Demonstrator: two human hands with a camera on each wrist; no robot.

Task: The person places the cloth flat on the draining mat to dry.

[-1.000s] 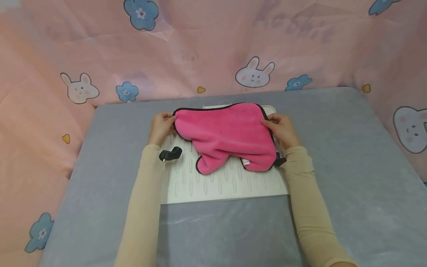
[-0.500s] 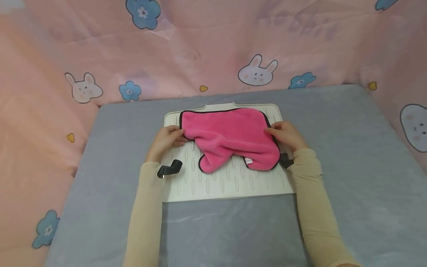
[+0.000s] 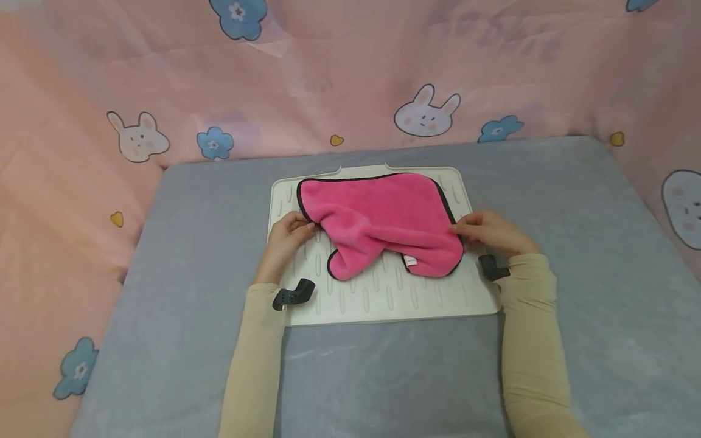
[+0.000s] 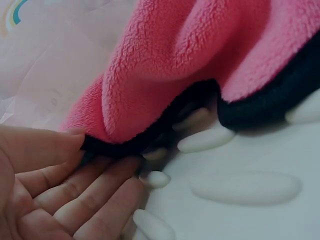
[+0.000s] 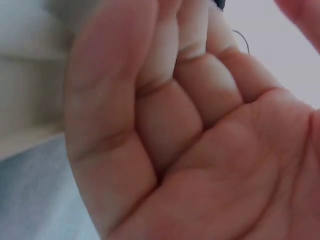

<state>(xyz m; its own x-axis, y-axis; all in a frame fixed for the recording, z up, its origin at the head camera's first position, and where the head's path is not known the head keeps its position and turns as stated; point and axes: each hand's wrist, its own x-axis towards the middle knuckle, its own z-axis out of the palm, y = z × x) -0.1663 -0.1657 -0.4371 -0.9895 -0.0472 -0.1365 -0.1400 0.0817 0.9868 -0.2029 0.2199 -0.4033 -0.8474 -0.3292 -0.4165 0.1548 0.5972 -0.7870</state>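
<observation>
A fluffy pink cloth [image 3: 389,201] with black edging lies rumpled on a white ribbed tray [image 3: 378,307]. At the cloth's left edge, my left hand [image 3: 287,240] pinches the black trim; the left wrist view shows the thumb over it and the other fingers below. My right hand [image 3: 493,232] pinches the right edge between thumb and fingers in the head view. The right wrist view shows mostly the palm and fingers of the right hand [image 5: 180,120], and the pinch is out of sight there. A small white label [image 3: 410,260] shows at the cloth's lower edge.
Under the tray is a table with a grey cover [image 3: 383,377]. A pink curtain [image 3: 306,73] with rabbits and flowers hangs behind and at both sides. Black wrist-worn devices [image 3: 294,294] sit near both wrists.
The cloth has come to lie lower on the tray, uncovering its back edge. Both hands have slid down along the cloth's side edges toward me, the right one also moving outward.
</observation>
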